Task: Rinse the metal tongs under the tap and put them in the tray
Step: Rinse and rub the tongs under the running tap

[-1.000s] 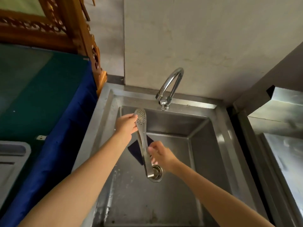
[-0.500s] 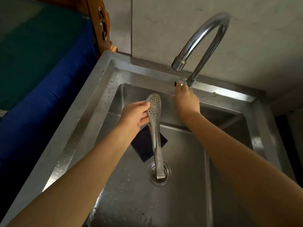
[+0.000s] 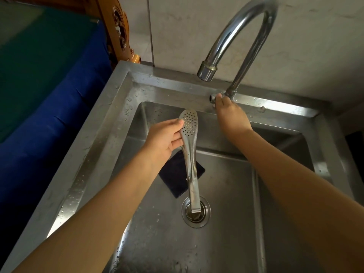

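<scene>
The metal tongs (image 3: 190, 158) hang upright over the sink basin, perforated head up, hinge end down above the drain (image 3: 196, 211). My left hand (image 3: 164, 139) grips them just below the perforated head. My right hand (image 3: 229, 115) is at the base of the curved tap (image 3: 234, 38), fingers curled on the small tap handle (image 3: 213, 98). No water is seen running from the spout. The tray is out of view.
The steel sink (image 3: 110, 134) has a wet rim. A dark cloth (image 3: 177, 178) lies on the basin floor behind the tongs. A blue and green covered surface (image 3: 45, 79) lies to the left, with carved wood (image 3: 120, 30) behind it.
My right hand left the tongs and rose to the tap handle. The view moved closer to the sink. My left hand keeps hold of the tongs.
</scene>
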`<state>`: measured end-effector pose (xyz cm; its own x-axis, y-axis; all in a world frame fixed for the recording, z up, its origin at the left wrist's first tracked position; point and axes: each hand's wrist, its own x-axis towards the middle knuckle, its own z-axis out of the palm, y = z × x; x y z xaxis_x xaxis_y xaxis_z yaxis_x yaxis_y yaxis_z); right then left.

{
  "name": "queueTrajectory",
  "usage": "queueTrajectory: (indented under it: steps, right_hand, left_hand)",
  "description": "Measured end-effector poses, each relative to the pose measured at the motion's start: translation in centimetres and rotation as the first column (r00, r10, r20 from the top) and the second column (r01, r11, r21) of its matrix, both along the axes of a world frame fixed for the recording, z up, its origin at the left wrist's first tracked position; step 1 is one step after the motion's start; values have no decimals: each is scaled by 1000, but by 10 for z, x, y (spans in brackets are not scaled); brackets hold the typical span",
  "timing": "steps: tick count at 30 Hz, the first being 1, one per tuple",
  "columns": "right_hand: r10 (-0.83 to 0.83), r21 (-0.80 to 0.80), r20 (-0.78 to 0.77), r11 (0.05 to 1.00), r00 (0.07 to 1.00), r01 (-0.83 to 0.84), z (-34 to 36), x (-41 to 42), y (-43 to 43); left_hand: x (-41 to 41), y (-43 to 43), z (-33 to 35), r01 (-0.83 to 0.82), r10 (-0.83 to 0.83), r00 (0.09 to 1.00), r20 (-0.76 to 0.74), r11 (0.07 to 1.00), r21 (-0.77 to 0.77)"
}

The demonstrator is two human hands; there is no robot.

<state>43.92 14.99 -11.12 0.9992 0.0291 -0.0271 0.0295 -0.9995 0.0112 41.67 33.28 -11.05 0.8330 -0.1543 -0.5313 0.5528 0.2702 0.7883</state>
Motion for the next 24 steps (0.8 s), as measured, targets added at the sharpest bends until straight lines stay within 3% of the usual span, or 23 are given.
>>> queueTrajectory:
  steps: [17,20,24]
  right_hand:
    - [17,59,-58,998,998,-14,15,13,-7]
    - [-105,279,-28,954,994,109,12,1,-2]
    - [-362,677,77,703,929,218,-7,-72,24]
  left_hand:
    - [3,-6,8,21,-20,1000,13,995,-101]
    - [2,-8,10,19,-18,1000,9,992,-125]
    - [4,-11,11,6,-11,1000,-29,988,-157]
